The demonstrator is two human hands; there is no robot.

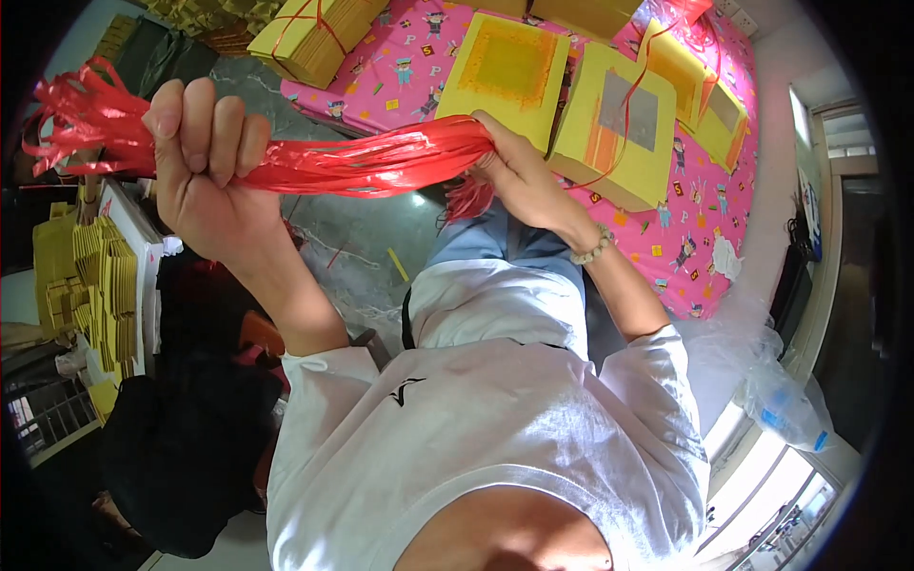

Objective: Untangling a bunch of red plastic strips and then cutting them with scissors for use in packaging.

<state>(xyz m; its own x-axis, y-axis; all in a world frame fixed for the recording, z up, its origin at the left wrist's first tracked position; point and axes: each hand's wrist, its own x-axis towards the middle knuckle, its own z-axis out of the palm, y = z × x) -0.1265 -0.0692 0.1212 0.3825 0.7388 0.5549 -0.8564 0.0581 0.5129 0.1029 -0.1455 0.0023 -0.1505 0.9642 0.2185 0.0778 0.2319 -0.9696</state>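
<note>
A thick bundle of shiny red plastic ribbon strips (381, 160) stretches between my two hands, above my lap. My left hand (209, 157) is closed in a fist around it, and the loose, curling ends fan out on the far left side. Toward the middle, my right hand (514, 176) grips the bundle's other part, where it bends over and a short tail hangs below. A beaded bracelet circles my right wrist. Part of the right fingers is hidden behind the strips.
A table with a pink patterned cover (409, 71) holds yellow paper stacks (609, 124), a tied yellow bundle (314, 38) and more red strips (681, 43). Folded yellow pieces (100, 276) lie on a white surface at left. A clear plastic bag (785, 400) is at right.
</note>
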